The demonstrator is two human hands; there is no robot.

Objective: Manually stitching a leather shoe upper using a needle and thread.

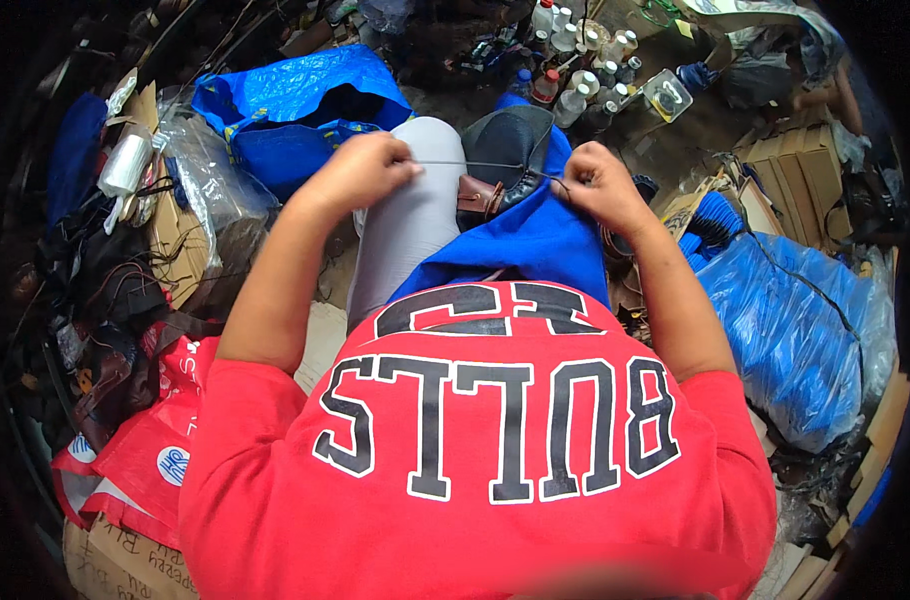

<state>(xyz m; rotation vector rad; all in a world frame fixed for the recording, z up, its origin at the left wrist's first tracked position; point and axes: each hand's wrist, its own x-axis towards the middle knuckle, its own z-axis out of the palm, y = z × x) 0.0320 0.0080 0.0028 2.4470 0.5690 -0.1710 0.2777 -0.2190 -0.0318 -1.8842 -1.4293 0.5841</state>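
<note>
My left hand point(370, 168) is closed on one end of a thin dark thread point(483, 164), above my grey-trousered knee. Off to the right, my right hand point(597, 186) is a fist around the thread's other part, and the stretch between the two hands is drawn straight. Below and behind the thread, what looks like a black and brown leather shoe point(478, 197) rests between my legs against a blue cloth point(545, 240) over my lap. Part of the shoe is hidden by the cloth, so its full shape does not show.
Several bottles point(573, 100) stand ahead to the right, beside a clear tub point(667, 95). A big blue bag point(295, 100) gapes open ahead to the left. Blue plastic-wrapped goods point(790, 330) and cardboard point(795, 180) lie at right; a red bag point(150, 455) lies at left.
</note>
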